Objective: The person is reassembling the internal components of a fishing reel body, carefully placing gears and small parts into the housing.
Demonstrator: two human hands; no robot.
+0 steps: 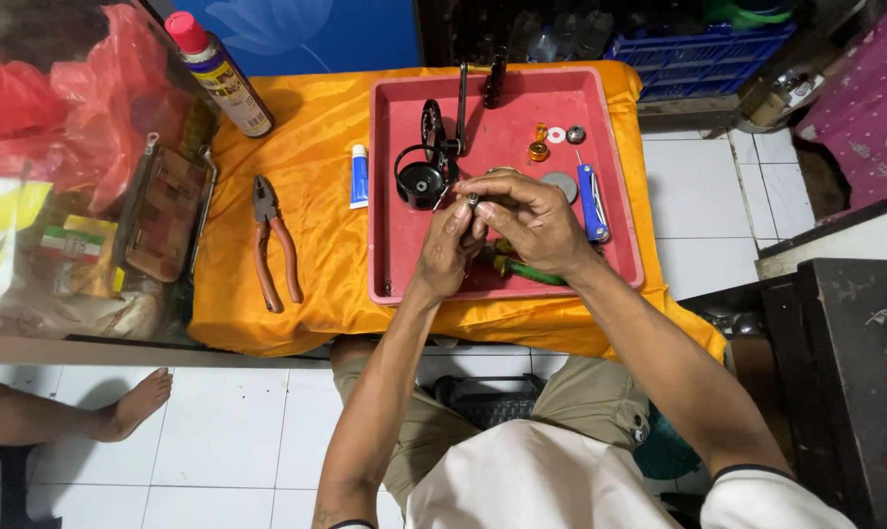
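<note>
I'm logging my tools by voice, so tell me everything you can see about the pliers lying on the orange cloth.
The pliers lie flat on the orange cloth, left of the red tray and apart from it. The grey metal jaws point away from the person and look closed; the two handles, sleeved in reddish-brown, spread slightly toward the near edge of the cloth. The metal looks dull and worn. Neither hand touches them; a small white and blue tube lies to their right, not touching.

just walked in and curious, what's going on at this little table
A person sits at a table draped in orange cloth, both hands over a red tray. The left hand and right hand pinch a small metal part between them. A black reel, loose washers and a pocket knife lie in the tray; pliers rest beside it.
</note>
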